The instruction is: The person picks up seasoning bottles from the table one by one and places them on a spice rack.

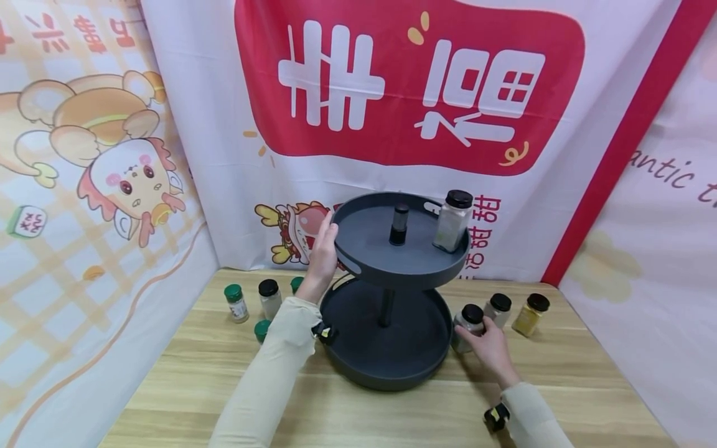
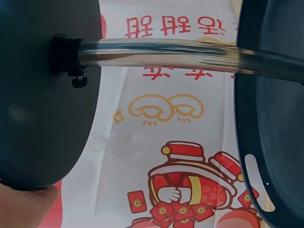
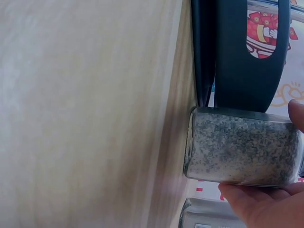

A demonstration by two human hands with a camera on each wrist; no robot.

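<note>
My left hand [image 1: 322, 255] rests against the left rim of the upper tier of a dark grey two-tier turntable stand [image 1: 392, 264]. Its fingers point upward along the rim; in the left wrist view, part of the hand [image 2: 26, 206] touches the tier's edge. To the right of the lower tier, my right hand [image 1: 492, 350] grips a black-lidded glass spice jar [image 3: 242, 147] by its sides. Speckled grey-white grains fill that jar. On the upper tier stand a tall black-lidded jar [image 1: 452, 221] at the right edge and the black central knob [image 1: 398, 224].
Beyond the gripped jar stand another black-lidded jar [image 1: 497, 310] and a yellow-filled jar [image 1: 529, 316]. At left are a green-lidded shaker [image 1: 236, 303], a black-lidded jar [image 1: 270, 300] and two more green lids, partly behind the left arm. Printed cloths hang around the wooden table [image 1: 185, 367].
</note>
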